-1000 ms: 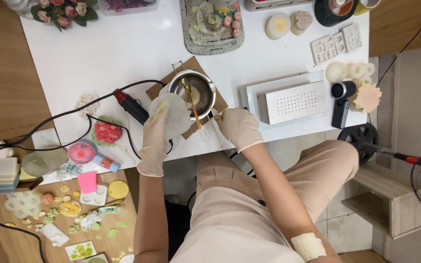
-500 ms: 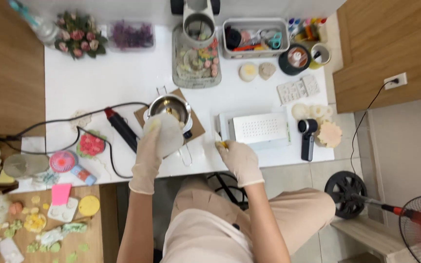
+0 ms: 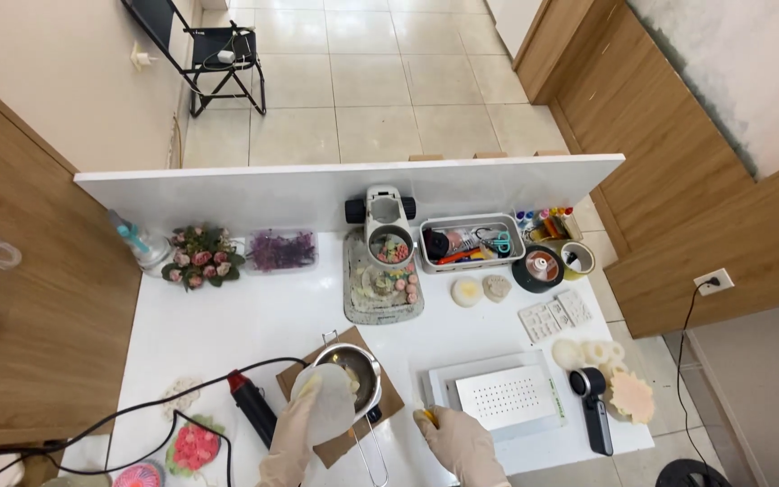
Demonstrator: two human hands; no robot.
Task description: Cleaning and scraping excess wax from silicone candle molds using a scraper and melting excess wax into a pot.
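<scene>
Two gloved hands show at the bottom edge of the picture, over a long white table (image 3: pixel 227 334). The left hand (image 3: pixel 292 433) is curled around a pale round floppy mould (image 3: pixel 326 406) and holds it tipped up, touching the rim of a small shiny metal pot (image 3: pixel 353 374). The pot sits on a brown square board (image 3: pixel 389 401), and its thin wire handle sticks out toward the near edge of the table. The right hand (image 3: pixel 462 442) is closed on a small yellow thing (image 3: pixel 426 417), too small to tell what it is. This hand is just beside the near left corner of a flat white tray with rows of little holes (image 3: pixel 507 397).

Just left of the left hand lies a black tool with a red tip (image 3: pixel 252 408), and its black cord runs off the left edge of the table. A red flower shape on a green leaf plate (image 3: pixel 193 446) sits near the bottom left corner.

Lots of bare white table lies open behind the pot. Farther back stand a bunch of pink roses (image 3: pixel 200 255), a clear box of purple bits (image 3: pixel 281 250) and a grey tray of small flowers (image 3: pixel 380 289). A low white wall (image 3: pixel 317 185) runs along the far edge. On the right, a black hand tool (image 3: pixel 592 406) lies close to the table's right edge.
</scene>
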